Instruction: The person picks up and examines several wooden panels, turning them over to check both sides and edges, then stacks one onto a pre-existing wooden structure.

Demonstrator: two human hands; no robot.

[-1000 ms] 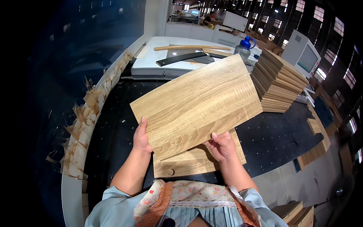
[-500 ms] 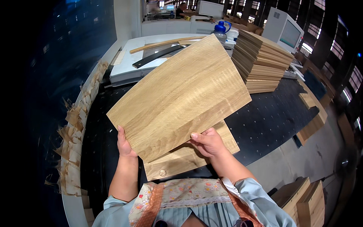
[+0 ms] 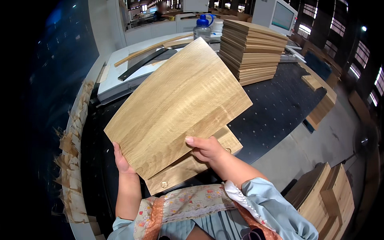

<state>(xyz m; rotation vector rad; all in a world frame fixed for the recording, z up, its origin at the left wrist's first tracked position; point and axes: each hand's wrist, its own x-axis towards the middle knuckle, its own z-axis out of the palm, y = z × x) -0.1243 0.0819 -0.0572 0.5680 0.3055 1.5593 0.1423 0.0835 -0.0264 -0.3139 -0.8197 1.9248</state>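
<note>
1. Light comes from windows [image 3: 362, 54] at far right; the hall is dim.
2. The board [image 3: 178, 106] I hold is evenly lit, sharp grain, no glare.
3. Left side falls to near black past the bench [image 3: 280, 104] edge.
4. Fisheye bends straight edges; corners vignetted black. Background soft.

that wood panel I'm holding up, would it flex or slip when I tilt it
Probably stiff: the panel stays flat though gripped only at its lower edge by the left hand and right hand. Its smooth face may slip. Likely light enough, since bare fingers carry it.
</note>
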